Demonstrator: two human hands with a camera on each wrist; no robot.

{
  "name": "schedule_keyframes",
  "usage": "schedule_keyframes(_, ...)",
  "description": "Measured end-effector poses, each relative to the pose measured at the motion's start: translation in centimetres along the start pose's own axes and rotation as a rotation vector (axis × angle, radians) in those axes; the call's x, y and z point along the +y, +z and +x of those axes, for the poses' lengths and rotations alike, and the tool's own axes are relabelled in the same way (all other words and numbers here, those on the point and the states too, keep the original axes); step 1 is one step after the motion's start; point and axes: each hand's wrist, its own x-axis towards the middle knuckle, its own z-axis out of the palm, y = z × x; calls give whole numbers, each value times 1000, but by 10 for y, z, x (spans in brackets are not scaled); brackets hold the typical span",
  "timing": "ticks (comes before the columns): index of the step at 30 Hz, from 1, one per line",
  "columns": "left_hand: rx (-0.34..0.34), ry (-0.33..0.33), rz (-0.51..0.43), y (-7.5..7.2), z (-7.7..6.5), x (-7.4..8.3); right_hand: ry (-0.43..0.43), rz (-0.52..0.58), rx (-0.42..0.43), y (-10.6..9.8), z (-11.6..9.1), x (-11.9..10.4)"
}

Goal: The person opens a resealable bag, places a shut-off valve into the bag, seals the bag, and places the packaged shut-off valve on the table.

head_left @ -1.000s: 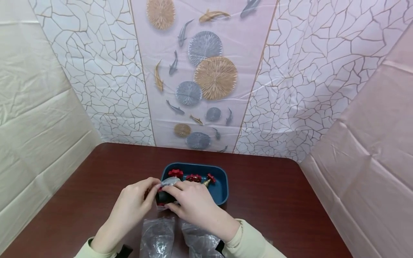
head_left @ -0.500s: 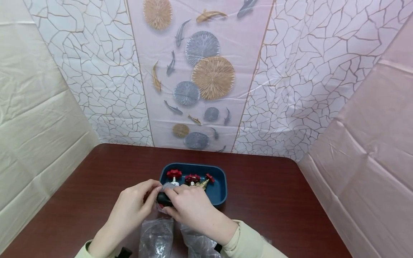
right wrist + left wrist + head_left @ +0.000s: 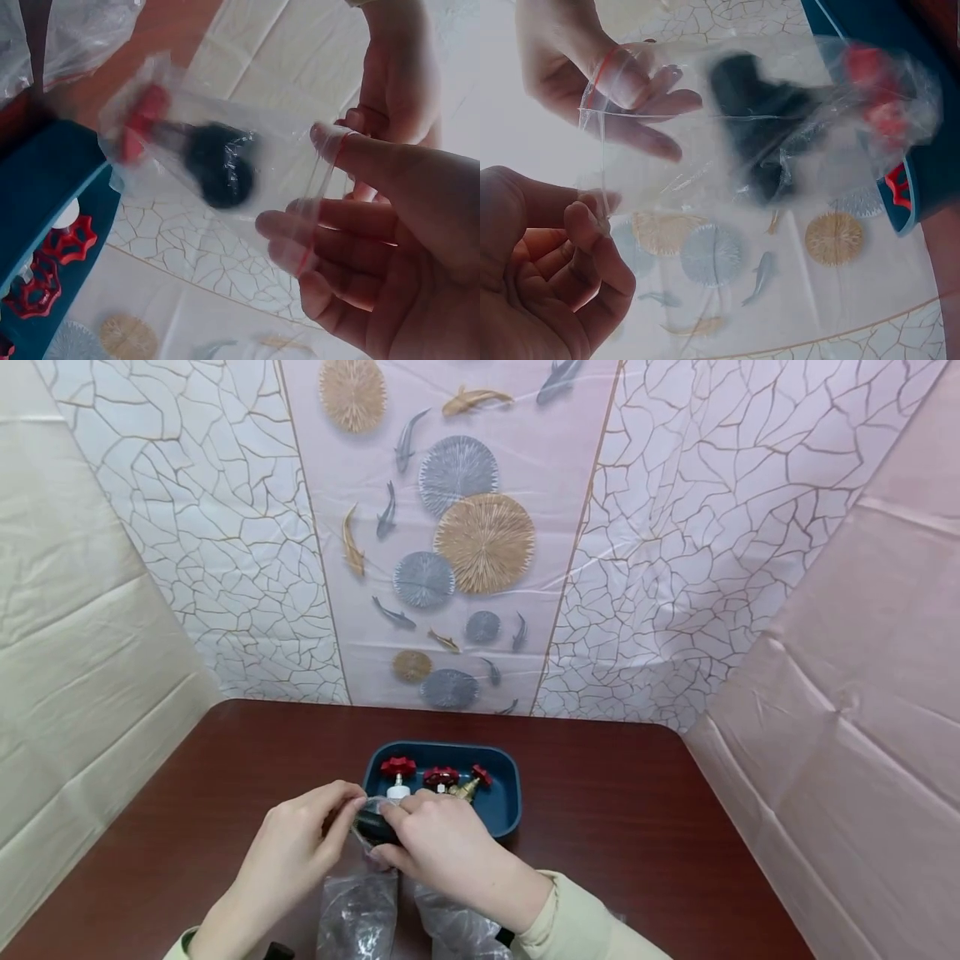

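Head view | pinching clear bag with left hand, gripping its zip edge with right hand | black-bodied valve inside, near blue tray | likely done: three bare red-handled valves in tray | likely remaining: this one, not yet out; unclear if unsealed

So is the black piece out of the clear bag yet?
No, the left wrist view shows the black piece through the plastic, inside the clear bag.

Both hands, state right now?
Left hand: closed, pinching the clear bag by its edge.
Right hand: touching the bag's mouth; open or closed can't be told.
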Motion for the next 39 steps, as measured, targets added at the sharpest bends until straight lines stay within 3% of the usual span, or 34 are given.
schedule_keyframes(5,12,-3,-10,-5,1,-2,2,155,46,-5,-3,8)
schedule_keyframes(9,17,4,-9,-8,3,-3,21,295,130,-6,-6,14)
schedule_keyframes(14,3,5,-8,-9,3,-5,73,351,209,-5,-7,20)
schedule_keyframes(21,-21,8,-15,-6,0,-5,96,470,76,1,-6,16)
schedule_keyframes(27,-45,17,-35,-4,-2,-2,56,513,-69,4,-8,7)
schedule_keyframes(33,-64,24,-40,1,-4,-1,47,527,-86,8,-14,11)
schedule_keyframes(39,-167,43,-44,7,-11,-3,100,584,-103,13,-24,19)
